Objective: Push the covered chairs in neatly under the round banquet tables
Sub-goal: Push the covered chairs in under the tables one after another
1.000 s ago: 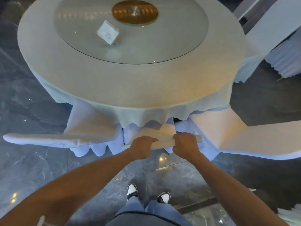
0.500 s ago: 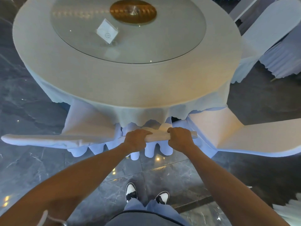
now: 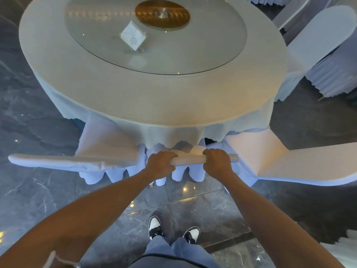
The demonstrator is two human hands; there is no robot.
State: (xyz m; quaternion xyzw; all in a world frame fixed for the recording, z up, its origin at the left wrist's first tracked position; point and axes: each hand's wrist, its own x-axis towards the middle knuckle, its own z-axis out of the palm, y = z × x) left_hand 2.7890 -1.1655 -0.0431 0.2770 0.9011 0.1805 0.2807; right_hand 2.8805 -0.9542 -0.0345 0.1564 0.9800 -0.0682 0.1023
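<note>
A round banquet table (image 3: 173,101) with a white cloth fills the upper view. Directly before me stands a white-covered chair (image 3: 188,161), its seat tucked under the tablecloth's hem and only the top of its backrest and its skirt showing. My left hand (image 3: 159,164) grips the top of the backrest on the left. My right hand (image 3: 217,161) grips the same edge on the right. Both sets of fingers curl over the top rail.
Covered chairs flank the one I hold, one to the left (image 3: 77,161) and one to the right (image 3: 301,167). A further chair (image 3: 318,41) stands at the far right. A glass turntable (image 3: 202,55) with a card stand (image 3: 133,37) tops the table. The floor is dark polished marble (image 3: 38,190).
The chair has slid further under the table with both hands still on its backrest. More of its skirt shows below the rail, and I have stepped closer to the table.
</note>
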